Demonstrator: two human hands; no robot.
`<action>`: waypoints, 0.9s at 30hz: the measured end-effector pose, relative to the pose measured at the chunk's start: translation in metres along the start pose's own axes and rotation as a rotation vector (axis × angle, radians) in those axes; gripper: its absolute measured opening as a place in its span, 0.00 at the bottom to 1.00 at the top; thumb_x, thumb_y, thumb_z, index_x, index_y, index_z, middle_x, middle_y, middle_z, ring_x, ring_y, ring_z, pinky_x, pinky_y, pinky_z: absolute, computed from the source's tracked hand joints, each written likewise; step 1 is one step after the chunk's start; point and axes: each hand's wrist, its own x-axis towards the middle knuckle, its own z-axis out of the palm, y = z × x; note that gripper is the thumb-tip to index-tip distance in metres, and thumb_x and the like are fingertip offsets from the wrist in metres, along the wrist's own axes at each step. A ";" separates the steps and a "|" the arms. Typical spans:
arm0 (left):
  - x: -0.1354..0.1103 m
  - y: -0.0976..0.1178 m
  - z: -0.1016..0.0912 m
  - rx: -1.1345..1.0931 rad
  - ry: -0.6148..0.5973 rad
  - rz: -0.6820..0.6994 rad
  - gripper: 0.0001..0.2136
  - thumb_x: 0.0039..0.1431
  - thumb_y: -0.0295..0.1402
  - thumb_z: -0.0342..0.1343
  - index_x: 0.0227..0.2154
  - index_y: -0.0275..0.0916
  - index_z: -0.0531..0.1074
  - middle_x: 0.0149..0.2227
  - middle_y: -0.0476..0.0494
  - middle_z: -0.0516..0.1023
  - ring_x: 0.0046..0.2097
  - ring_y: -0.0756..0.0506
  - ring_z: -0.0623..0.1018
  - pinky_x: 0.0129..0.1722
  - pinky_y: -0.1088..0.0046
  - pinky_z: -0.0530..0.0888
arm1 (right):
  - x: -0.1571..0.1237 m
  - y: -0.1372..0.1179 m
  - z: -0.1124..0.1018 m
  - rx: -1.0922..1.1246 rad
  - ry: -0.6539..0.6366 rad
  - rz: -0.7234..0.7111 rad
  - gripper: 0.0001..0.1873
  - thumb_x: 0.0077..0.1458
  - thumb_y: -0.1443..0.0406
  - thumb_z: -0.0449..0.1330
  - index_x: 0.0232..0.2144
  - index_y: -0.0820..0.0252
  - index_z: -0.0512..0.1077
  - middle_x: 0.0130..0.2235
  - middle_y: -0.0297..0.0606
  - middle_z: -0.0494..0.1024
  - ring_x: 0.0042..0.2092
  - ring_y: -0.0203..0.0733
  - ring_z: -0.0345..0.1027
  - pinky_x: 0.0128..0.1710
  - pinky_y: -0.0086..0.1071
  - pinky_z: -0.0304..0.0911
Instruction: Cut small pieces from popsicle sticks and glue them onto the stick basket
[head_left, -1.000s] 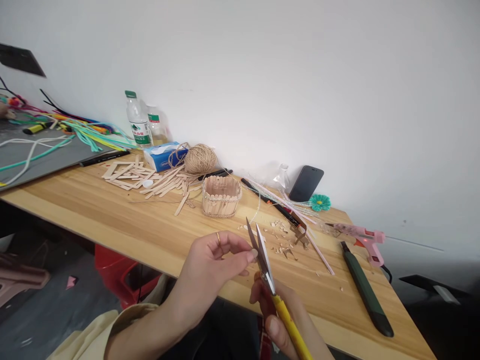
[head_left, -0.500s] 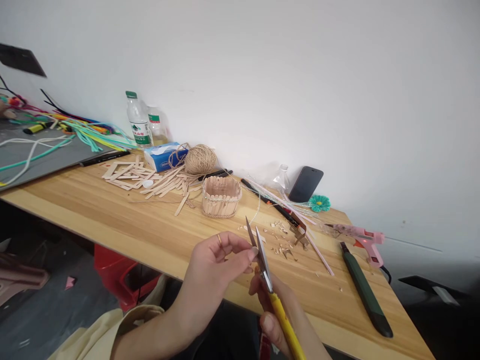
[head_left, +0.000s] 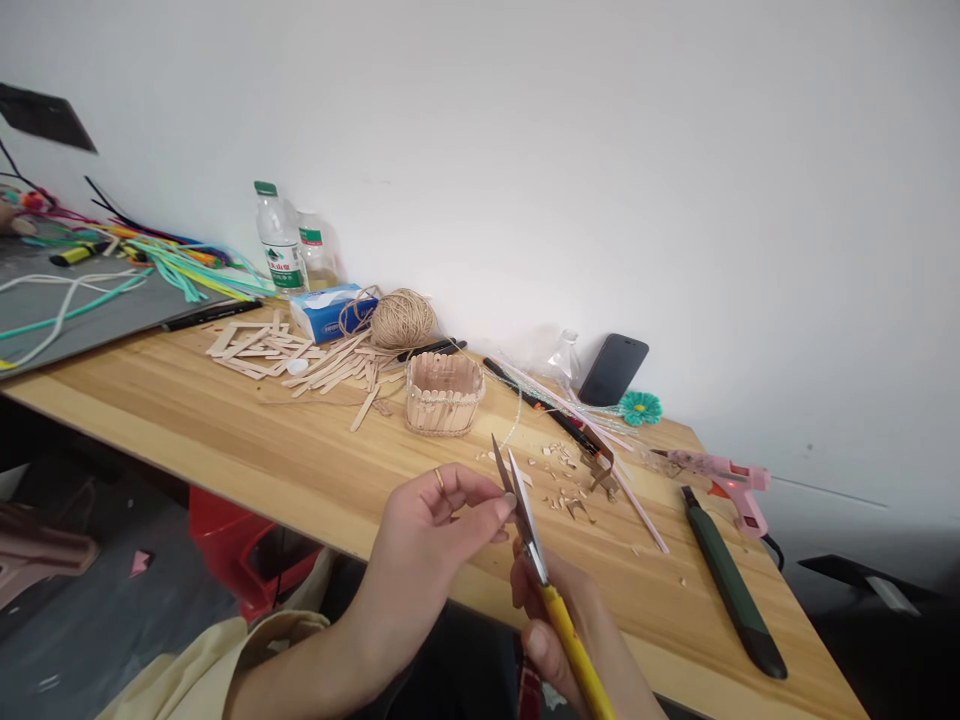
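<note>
At lower centre, the left hand (head_left: 431, 525) pinches thumb and fingertips together by the blades; whether they grip anything small, I cannot tell. Above it, mid-frame, stands a wooden basket (head_left: 445, 410). Rightward, scissors (head_left: 553, 602), slightly parted, slant from the right hand (head_left: 589, 612), fingers curled around their yellow handle.

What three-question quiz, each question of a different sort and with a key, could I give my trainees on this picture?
1. True or false: the right hand holds the yellow-handled scissors.
2. What colour is the glue gun? A) green; B) pink; C) black.
3. Put these in order from left to right in the picture: phone, stick basket, ball of twine.

Key:
1. True
2. B
3. Ball of twine, stick basket, phone
</note>
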 end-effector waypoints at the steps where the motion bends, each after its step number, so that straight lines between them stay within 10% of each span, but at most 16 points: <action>1: 0.000 0.000 0.000 0.009 0.002 0.005 0.05 0.39 0.26 0.65 0.21 0.35 0.74 0.22 0.51 0.77 0.25 0.53 0.74 0.28 0.81 0.72 | 0.000 0.000 0.000 -0.007 0.001 0.006 0.34 0.42 0.32 0.45 0.24 0.57 0.57 0.23 0.27 0.53 0.24 0.33 0.43 0.22 0.29 0.39; 12: 0.010 -0.009 -0.014 0.262 -0.017 0.064 0.05 0.41 0.32 0.63 0.21 0.36 0.74 0.23 0.49 0.77 0.27 0.50 0.74 0.29 0.76 0.71 | 0.006 0.006 -0.018 -0.217 -0.111 0.147 0.29 0.46 0.38 0.50 0.18 0.56 0.54 0.19 0.26 0.53 0.23 0.34 0.46 0.22 0.29 0.40; 17: 0.059 -0.010 -0.056 0.509 0.096 0.199 0.04 0.39 0.32 0.63 0.20 0.37 0.76 0.22 0.48 0.77 0.28 0.46 0.74 0.33 0.71 0.69 | 0.024 0.024 -0.037 -0.772 0.084 0.318 0.11 0.48 0.57 0.56 0.23 0.58 0.66 0.25 0.39 0.74 0.27 0.47 0.66 0.25 0.33 0.53; 22: 0.097 -0.006 -0.081 0.531 0.192 0.251 0.04 0.37 0.30 0.62 0.19 0.38 0.75 0.24 0.48 0.77 0.32 0.45 0.74 0.37 0.69 0.68 | 0.037 0.037 -0.053 -0.797 0.086 0.190 0.17 0.44 0.68 0.57 0.40 0.61 0.73 0.43 0.48 0.78 0.43 0.54 0.72 0.41 0.39 0.63; 27: 0.090 -0.006 -0.070 0.469 0.134 0.170 0.05 0.37 0.31 0.63 0.21 0.36 0.75 0.23 0.47 0.78 0.28 0.47 0.75 0.33 0.72 0.70 | 0.046 0.027 -0.057 -0.755 0.175 -0.003 0.11 0.51 0.61 0.57 0.34 0.60 0.75 0.38 0.50 0.79 0.38 0.59 0.72 0.36 0.47 0.64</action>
